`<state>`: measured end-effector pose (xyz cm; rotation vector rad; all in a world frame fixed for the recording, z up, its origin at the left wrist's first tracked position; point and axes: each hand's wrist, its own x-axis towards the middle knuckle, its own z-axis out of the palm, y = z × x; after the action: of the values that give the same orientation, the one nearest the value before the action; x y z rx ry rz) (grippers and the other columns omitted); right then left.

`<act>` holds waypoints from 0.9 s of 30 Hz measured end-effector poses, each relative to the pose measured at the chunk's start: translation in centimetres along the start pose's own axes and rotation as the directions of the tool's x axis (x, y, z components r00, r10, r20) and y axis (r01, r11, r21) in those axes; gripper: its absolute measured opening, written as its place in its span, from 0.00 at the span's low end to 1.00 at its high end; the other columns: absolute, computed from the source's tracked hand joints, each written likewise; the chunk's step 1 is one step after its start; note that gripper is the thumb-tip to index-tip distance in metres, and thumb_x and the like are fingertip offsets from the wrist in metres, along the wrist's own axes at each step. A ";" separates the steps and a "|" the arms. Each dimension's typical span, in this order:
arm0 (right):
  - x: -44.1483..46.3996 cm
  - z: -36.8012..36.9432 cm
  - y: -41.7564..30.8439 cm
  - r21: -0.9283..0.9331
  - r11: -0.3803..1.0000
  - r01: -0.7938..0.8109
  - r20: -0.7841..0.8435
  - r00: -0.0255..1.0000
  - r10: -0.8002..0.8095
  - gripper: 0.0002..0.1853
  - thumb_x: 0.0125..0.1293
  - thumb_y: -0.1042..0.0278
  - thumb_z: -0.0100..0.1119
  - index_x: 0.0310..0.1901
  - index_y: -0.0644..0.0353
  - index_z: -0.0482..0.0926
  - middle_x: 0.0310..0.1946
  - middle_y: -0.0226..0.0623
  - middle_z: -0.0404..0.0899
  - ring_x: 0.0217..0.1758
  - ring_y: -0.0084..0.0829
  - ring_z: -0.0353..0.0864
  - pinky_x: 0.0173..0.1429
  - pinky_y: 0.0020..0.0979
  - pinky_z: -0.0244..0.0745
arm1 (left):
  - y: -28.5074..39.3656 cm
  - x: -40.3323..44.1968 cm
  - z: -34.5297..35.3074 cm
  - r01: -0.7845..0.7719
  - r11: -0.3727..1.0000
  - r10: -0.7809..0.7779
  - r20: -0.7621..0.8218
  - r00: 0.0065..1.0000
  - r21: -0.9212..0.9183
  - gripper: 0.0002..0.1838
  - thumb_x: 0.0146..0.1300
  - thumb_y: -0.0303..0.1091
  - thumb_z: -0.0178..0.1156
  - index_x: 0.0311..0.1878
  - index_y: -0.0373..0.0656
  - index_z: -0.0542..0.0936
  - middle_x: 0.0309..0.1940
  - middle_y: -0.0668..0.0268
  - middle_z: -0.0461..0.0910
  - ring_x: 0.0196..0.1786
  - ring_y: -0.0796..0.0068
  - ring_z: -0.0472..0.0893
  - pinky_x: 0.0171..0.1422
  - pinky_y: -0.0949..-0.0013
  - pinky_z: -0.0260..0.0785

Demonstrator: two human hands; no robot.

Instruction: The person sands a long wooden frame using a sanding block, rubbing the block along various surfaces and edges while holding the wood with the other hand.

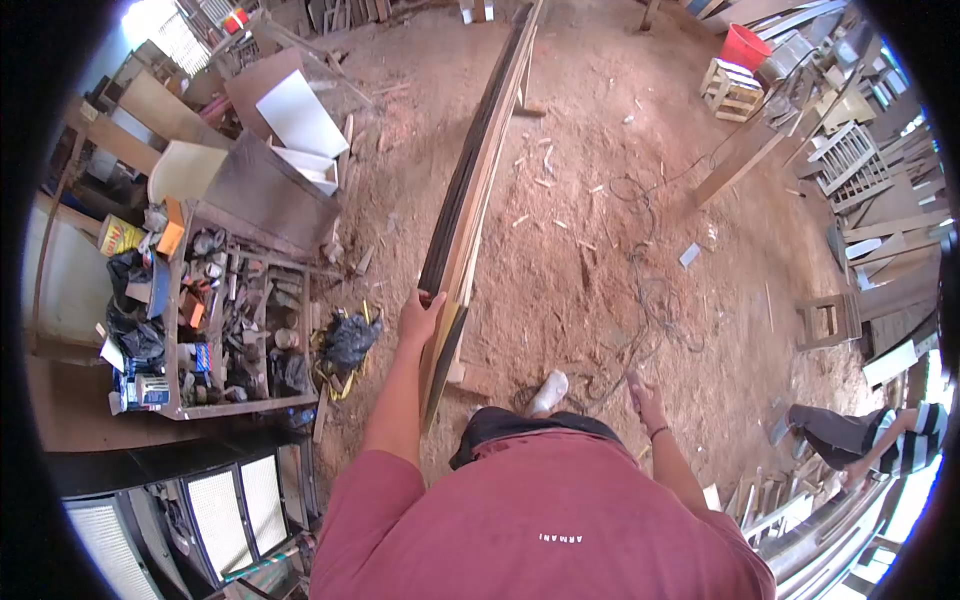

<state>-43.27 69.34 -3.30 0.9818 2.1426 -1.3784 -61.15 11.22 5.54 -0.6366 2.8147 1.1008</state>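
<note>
A long stack of narrow wooden boards (466, 215), some dark and some pale, runs away from me from beside my left hip to the top of the view. My left hand (418, 318) is closed over the dark boards near the close end, its fingers curled at their edge. My right hand (645, 398) hangs low beside my right hip, apart from the boards. Its fingers look stretched forward, and I see nothing held in it, though the fingertips are small and unclear. A dark cable (650, 290) lies on the ground beyond it.
Wood scraps and shavings litter the dirt floor (585, 170). A cluttered shelf (240, 405) stands left, beside a black plastic bag (350, 338). At right are a wooden post (735, 172), a small stool (828, 322), a red bucket (744, 47) on a crate (731, 92) and another person (870, 437).
</note>
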 end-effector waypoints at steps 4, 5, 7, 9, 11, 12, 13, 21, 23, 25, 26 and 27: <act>2.9 -3.7 5.9 0.038 0.999 -0.008 -0.140 0.990 0.014 0.35 0.68 0.37 0.71 0.67 0.50 0.72 0.26 0.28 0.75 0.21 0.22 0.69 0.23 0.29 0.61 | 0.3 3.0 2.7 0.053 0.999 -0.052 -0.076 0.996 0.008 0.39 0.70 0.69 0.65 0.57 0.35 0.81 0.48 0.50 0.89 0.53 0.47 0.88 0.61 0.50 0.78; 3.9 -4.4 7.9 0.058 0.998 0.028 -0.205 0.979 -0.016 0.36 0.68 0.37 0.71 0.68 0.51 0.72 0.27 0.29 0.76 0.21 0.23 0.69 0.23 0.29 0.61 | 0.7 4.1 3.2 0.062 0.998 -0.062 -0.104 0.993 -0.001 0.39 0.70 0.69 0.65 0.57 0.35 0.81 0.48 0.50 0.89 0.53 0.47 0.88 0.61 0.50 0.78; 4.0 -6.1 9.5 0.096 0.994 -0.056 -0.229 0.970 0.077 0.35 0.68 0.38 0.71 0.66 0.52 0.73 0.30 0.31 0.78 0.22 0.25 0.71 0.24 0.32 0.64 | 2.1 5.9 3.7 0.089 0.996 -0.088 -0.116 0.989 0.006 0.38 0.71 0.68 0.65 0.56 0.36 0.81 0.49 0.49 0.88 0.54 0.46 0.87 0.61 0.48 0.78; 3.0 -7.7 13.7 0.130 0.978 -0.164 -0.250 0.949 0.192 0.34 0.68 0.39 0.71 0.65 0.54 0.74 0.33 0.33 0.79 0.23 0.27 0.74 0.25 0.34 0.67 | 2.7 6.5 4.5 0.173 0.985 -0.169 -0.107 0.980 0.028 0.36 0.72 0.68 0.64 0.54 0.37 0.81 0.51 0.48 0.87 0.57 0.44 0.86 0.62 0.46 0.77; 3.7 -8.0 16.8 0.174 0.984 -0.040 -0.386 0.917 0.106 0.31 0.68 0.40 0.71 0.60 0.57 0.77 0.37 0.38 0.82 0.27 0.32 0.79 0.26 0.39 0.72 | 3.7 7.9 5.3 0.165 0.982 -0.154 -0.126 0.980 0.086 0.34 0.73 0.66 0.62 0.56 0.39 0.80 0.54 0.48 0.85 0.59 0.44 0.85 0.63 0.45 0.76; 3.1 -8.3 15.8 0.182 0.983 -0.034 -0.389 0.915 0.104 0.31 0.68 0.40 0.71 0.60 0.57 0.77 0.37 0.38 0.82 0.27 0.32 0.79 0.26 0.39 0.72 | 4.4 8.8 5.5 0.166 0.976 -0.144 -0.150 0.978 0.140 0.33 0.75 0.65 0.61 0.58 0.40 0.79 0.58 0.48 0.84 0.61 0.44 0.83 0.64 0.44 0.76; 1.0 -9.0 14.5 0.224 0.958 -0.181 -0.370 0.893 0.255 0.32 0.67 0.39 0.72 0.57 0.60 0.78 0.38 0.40 0.84 0.30 0.33 0.81 0.29 0.40 0.75 | 5.4 9.4 5.7 0.158 0.977 -0.137 -0.149 0.979 0.140 0.33 0.75 0.65 0.61 0.58 0.40 0.79 0.58 0.48 0.84 0.61 0.44 0.83 0.64 0.44 0.76; 2.8 -9.0 10.0 0.175 0.921 -0.348 -0.371 0.843 0.389 0.33 0.66 0.38 0.71 0.58 0.58 0.75 0.39 0.41 0.83 0.29 0.38 0.81 0.24 0.42 0.71 | 11.9 15.9 9.3 -0.150 0.887 0.236 -0.149 0.960 0.436 0.26 0.85 0.46 0.50 0.77 0.40 0.69 0.69 0.48 0.78 0.70 0.45 0.78 0.74 0.44 0.70; 5.4 -8.4 8.9 0.223 0.944 -0.241 -0.460 0.828 0.321 0.32 0.66 0.38 0.71 0.56 0.57 0.75 0.33 0.38 0.80 0.22 0.33 0.76 0.21 0.38 0.67 | 12.8 17.8 9.9 -0.130 0.903 0.199 -0.130 0.971 0.409 0.27 0.83 0.45 0.53 0.77 0.40 0.69 0.68 0.49 0.78 0.70 0.46 0.79 0.73 0.44 0.71; 7.4 -8.2 3.9 0.252 0.925 -0.284 -0.426 0.826 0.369 0.35 0.66 0.35 0.70 0.58 0.58 0.76 0.34 0.39 0.81 0.21 0.33 0.76 0.20 0.37 0.68 | 15.1 21.4 10.0 -0.094 0.930 0.145 -0.119 0.982 0.354 0.29 0.79 0.44 0.59 0.77 0.40 0.69 0.68 0.52 0.79 0.70 0.48 0.80 0.71 0.45 0.73; 8.5 -8.0 1.2 0.277 0.900 -0.338 -0.379 0.822 0.425 0.38 0.65 0.32 0.70 0.59 0.60 0.77 0.34 0.40 0.82 0.20 0.33 0.77 0.20 0.36 0.69 | 16.0 22.9 9.9 -0.094 0.934 0.144 -0.120 0.982 0.345 0.29 0.79 0.44 0.59 0.77 0.40 0.69 0.68 0.52 0.79 0.70 0.48 0.80 0.71 0.45 0.73; 10.0 -7.7 -1.3 0.270 0.902 -0.338 -0.386 0.820 0.423 0.38 0.65 0.32 0.70 0.59 0.60 0.77 0.34 0.40 0.82 0.20 0.33 0.77 0.20 0.36 0.69 | 16.6 23.9 9.7 -0.128 0.947 0.169 -0.121 0.978 0.294 0.30 0.77 0.45 0.61 0.75 0.39 0.70 0.68 0.50 0.79 0.68 0.47 0.80 0.70 0.45 0.74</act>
<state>-50.69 79.36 -5.82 1.8399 1.9571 -1.2573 -90.47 20.11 4.22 -0.5019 3.1060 0.6658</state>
